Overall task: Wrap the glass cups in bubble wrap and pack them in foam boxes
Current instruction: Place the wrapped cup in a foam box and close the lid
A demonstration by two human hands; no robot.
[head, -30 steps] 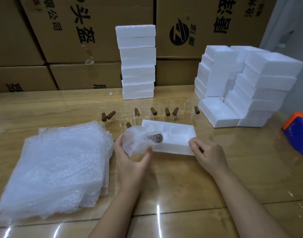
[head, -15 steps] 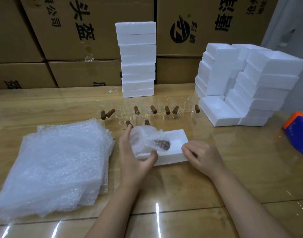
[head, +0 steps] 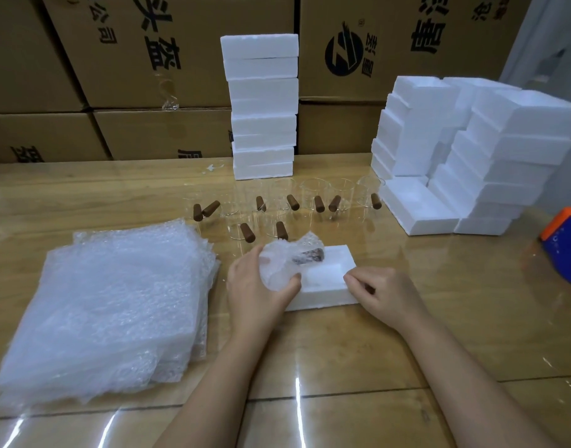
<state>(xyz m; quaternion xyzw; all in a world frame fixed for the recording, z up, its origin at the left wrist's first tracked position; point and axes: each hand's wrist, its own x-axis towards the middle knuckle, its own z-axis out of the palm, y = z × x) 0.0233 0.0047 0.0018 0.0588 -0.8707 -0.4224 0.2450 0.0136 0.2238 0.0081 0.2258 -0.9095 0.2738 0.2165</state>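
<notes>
In the open foam box (head: 321, 287): bubble-wrapped glass cup (head: 284, 263) at its left end, partly in the hollow.
Your left hand (head: 255, 286): curled round that cup.
Your right hand (head: 384, 292): fingers bent, gripping the box's right edge.

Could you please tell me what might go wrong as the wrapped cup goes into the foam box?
1. The wrapped cup, gripped by the left hand, looks loosely bundled, so the wrap may open as it enters the foam box.
2. Bare glass cups stand close behind the box. A push from the right hand, which holds its near edge, could knock them.
</notes>
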